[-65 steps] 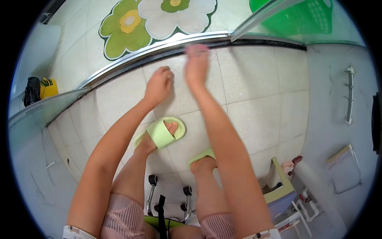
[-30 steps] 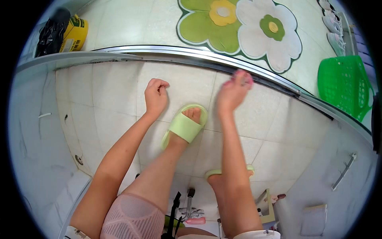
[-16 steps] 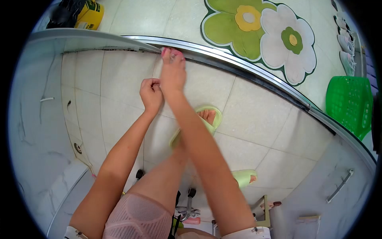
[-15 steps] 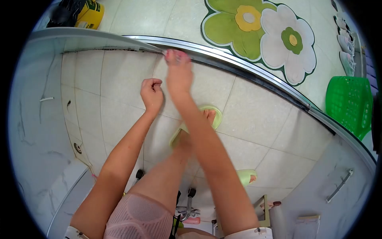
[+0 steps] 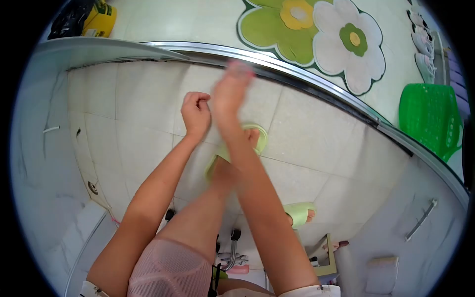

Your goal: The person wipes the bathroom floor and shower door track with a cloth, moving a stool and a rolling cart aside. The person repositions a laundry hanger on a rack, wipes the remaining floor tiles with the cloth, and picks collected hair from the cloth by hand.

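My right hand (image 5: 231,94) is over the tiled floor, close to the metal door track (image 5: 217,50). Motion smears its fingers; pinkish spots show at the tips, and whether it holds anything is unclear. Just left of it, my left hand (image 5: 196,115) hangs in the air with fingers curled in and nothing visible in them. The glass door panel (image 5: 114,49) runs along the track at the upper left, its end apart from both hands. Below the hands, one foot in a light green slipper (image 5: 260,141) stands on the floor; the other slipper (image 5: 299,214) is further right.
Beyond the track lie a flower-shaped mat (image 5: 277,34), a green basket (image 5: 428,116) and several shoes (image 5: 423,44). A yellow container (image 5: 101,22) stands at the upper left beside a black bag (image 5: 71,20). A drain (image 5: 92,187) is at left, a wall handle (image 5: 421,220) at right.
My right hand has come away from the end of the glass door and moved right. My left hand has shifted slightly right and stays curled. The whole view has shifted a little.
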`<act>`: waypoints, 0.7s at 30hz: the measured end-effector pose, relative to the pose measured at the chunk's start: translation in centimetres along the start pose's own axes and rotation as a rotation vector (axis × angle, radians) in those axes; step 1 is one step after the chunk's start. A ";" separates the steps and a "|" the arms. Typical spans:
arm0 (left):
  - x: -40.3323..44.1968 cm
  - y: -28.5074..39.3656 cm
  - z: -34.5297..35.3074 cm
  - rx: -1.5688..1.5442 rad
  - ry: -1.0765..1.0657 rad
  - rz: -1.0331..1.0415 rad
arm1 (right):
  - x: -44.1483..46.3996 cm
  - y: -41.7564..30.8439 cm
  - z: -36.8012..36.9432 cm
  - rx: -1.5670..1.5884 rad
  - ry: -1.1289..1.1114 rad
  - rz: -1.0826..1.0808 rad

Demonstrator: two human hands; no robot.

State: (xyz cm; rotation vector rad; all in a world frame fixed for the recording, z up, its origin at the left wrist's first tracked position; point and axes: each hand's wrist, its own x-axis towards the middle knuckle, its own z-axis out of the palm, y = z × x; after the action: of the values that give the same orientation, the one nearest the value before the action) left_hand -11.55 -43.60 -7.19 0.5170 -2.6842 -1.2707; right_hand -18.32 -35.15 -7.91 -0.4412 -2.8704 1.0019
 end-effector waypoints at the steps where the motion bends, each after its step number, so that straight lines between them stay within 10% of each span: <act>1: -0.1 -0.2 -0.1 0.017 0.004 0.037 | -1.1 -2.1 2.3 0.048 -0.096 0.003; 8: -0.2 -0.4 0.7 -0.077 0.059 -0.065 | 0.7 1.9 -1.8 -0.279 -0.076 -0.432; 17: 0.8 2.3 2.0 -0.078 -0.034 -0.062 | 4.6 21.7 -22.9 -0.477 0.000 -0.048; 21: 0.1 1.7 1.0 0.246 -0.014 0.130 | 4.7 23.3 -20.7 -0.377 0.168 0.018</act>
State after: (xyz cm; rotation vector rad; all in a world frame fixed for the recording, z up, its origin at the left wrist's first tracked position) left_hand -12.36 -41.91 -6.55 0.3530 -2.8500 -0.9207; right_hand -13.87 -4.03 -6.22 -0.5457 -2.9005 0.3957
